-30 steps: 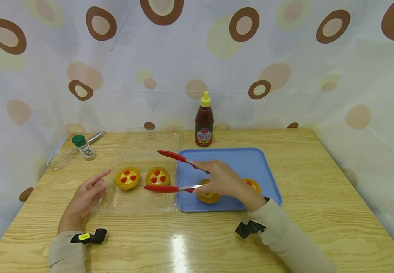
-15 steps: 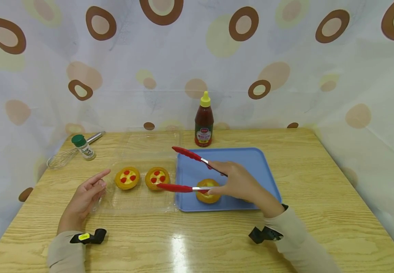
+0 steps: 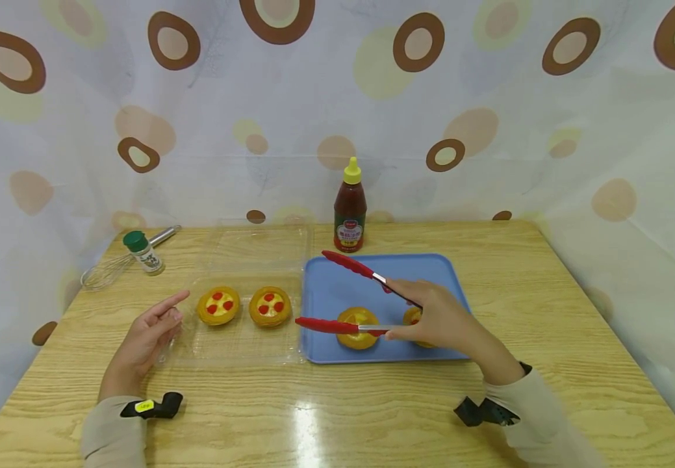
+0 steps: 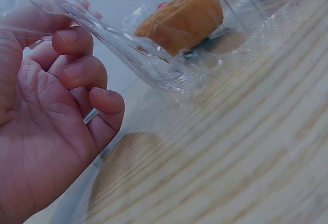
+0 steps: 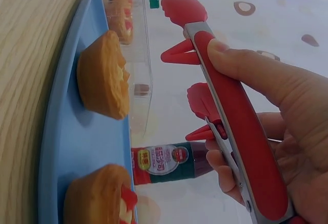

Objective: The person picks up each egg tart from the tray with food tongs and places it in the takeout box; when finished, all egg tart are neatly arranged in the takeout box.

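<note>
My right hand [image 3: 439, 316] grips red-tipped metal tongs [image 3: 375, 328] over the blue tray [image 3: 331, 276]. The arms of the tongs are spread, with nothing between their tips. Beneath them on the tray sits an egg tart [image 3: 357, 338] without red pieces. A second tart [image 3: 412, 317], with red topping, is partly hidden by the right hand; its red topping [image 5: 128, 198] shows in the right wrist view. My left hand [image 3: 147, 338] holds the left edge of a clear plastic container [image 3: 238, 348], fingers curled at its rim [image 4: 97, 29]. Inside stand two tarts [image 3: 218, 305] [image 3: 269, 306] with red pieces on top.
The container's clear lid [image 3: 261, 247] lies folded back behind it. A sauce bottle [image 3: 350, 214] with a yellow cap stands behind the tray. At the back left, a green-capped shaker [image 3: 144, 253] leans on a whisk [image 3: 106, 272]. A patterned curtain [image 3: 290, 117] borders the table.
My right hand has moved right across the tray with the spread tongs, away from the container. The tray's right tart is partly covered by the hand. The left hand has stayed still.
</note>
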Action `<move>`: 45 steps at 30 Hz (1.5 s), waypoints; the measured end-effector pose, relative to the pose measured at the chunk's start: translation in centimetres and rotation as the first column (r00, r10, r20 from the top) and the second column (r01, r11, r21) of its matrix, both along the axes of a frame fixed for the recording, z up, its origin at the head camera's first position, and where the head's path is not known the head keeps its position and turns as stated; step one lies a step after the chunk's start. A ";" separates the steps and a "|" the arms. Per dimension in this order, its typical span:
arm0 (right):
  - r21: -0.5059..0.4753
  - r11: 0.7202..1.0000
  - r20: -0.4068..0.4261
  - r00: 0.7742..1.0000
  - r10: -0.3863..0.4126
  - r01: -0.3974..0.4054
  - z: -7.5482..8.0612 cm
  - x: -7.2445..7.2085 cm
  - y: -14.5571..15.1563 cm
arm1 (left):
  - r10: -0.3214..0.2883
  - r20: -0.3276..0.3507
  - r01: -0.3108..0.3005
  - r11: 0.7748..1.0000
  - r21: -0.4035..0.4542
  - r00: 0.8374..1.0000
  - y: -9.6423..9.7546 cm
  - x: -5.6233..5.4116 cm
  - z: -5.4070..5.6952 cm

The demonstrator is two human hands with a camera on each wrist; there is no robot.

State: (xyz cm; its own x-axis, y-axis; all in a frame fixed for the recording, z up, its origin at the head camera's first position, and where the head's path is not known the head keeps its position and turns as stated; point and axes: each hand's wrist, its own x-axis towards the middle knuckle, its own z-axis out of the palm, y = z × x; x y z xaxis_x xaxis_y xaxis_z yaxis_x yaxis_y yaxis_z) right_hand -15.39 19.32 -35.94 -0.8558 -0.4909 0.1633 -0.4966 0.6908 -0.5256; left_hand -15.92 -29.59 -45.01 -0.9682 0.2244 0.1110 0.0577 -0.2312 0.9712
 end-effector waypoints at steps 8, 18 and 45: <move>-0.005 1.000 -0.002 1.000 0.002 -0.002 -0.4 0.7 2.0 | -0.003 -0.001 0.003 1.000 0.012 1.000 0.0 0.0 -0.1; 0.048 0.998 -0.028 0.999 0.032 -0.030 -0.8 1.7 3.7 | 0.011 0.007 -0.011 1.000 0.003 1.000 0.0 0.0 -0.1; 0.162 0.985 0.024 0.998 0.062 -0.065 -0.8 2.4 4.7 | 0.002 -0.006 -0.002 1.000 -0.007 1.000 0.0 0.1 -0.1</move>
State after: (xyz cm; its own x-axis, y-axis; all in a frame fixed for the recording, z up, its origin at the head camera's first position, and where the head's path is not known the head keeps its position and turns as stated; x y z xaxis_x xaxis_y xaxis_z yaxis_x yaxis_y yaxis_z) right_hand -12.96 24.05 -36.79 -0.8240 -0.5633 0.0605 -0.5333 0.7351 -0.4186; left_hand -15.83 -29.56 -45.11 -0.9678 0.2234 0.1155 0.0642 -0.2246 0.9723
